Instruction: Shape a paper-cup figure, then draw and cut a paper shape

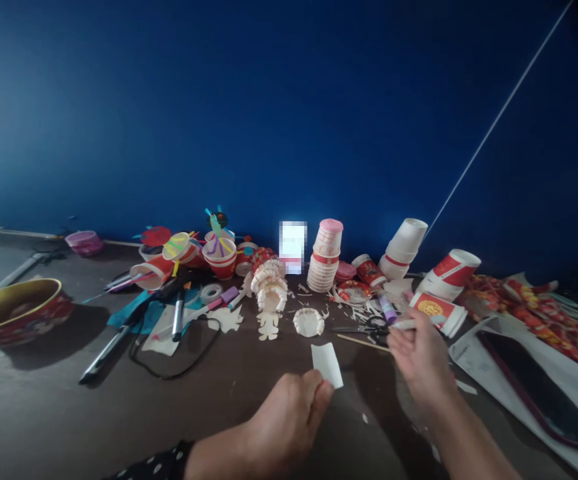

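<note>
Left hand (283,420) is pinching a white paper strip (327,365); right hand (419,353) is grasping a white marker (409,325), nearing black-handled scissors (369,327).

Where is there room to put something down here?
Bare tabletop lies between the gold-rimmed bowl and the black cable, and in front of the paper ring. It's crowded along the wall, around the stacked paper cups.

Dim, soft light is strongest at the left, laying pale glare across the counter (69,407), while the blue wall (289,113) is darkening toward the top right corner. The gold-rimmed bowl (16,310) is throwing a broad shadow rightward, and the right hand (419,353) is shading the counter beneath it. Wide-angle distortion is bending the edges, and a white card (293,247) is showing only as a pixelated blur.
</note>
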Action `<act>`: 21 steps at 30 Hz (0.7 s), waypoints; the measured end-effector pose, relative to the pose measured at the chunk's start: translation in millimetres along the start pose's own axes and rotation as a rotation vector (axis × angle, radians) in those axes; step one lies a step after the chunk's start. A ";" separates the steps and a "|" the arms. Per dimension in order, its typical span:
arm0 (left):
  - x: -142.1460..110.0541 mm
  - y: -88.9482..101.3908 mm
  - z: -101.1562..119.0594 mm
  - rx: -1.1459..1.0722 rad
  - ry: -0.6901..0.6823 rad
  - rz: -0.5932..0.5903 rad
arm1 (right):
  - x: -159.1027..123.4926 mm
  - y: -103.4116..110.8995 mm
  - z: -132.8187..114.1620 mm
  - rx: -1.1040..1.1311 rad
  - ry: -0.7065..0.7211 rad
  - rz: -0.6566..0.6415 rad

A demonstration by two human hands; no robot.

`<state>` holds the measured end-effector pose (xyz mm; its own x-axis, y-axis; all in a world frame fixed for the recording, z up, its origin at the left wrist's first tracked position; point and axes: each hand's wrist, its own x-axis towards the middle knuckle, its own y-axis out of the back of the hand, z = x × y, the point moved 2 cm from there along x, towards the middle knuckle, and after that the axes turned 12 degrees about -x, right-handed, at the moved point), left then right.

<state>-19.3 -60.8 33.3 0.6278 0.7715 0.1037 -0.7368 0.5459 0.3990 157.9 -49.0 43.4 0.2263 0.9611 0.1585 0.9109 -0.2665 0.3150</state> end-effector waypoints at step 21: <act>18.3 1.9 -18.7 0.050 0.031 0.062 | -22.7 -32.8 6.6 -0.254 0.221 -0.090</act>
<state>-13.9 -39.5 18.9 0.5725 0.8136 0.1017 -0.7600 0.4801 0.4380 125.2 -61.6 23.3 0.0438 0.9500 0.3092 0.8027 -0.2177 0.5553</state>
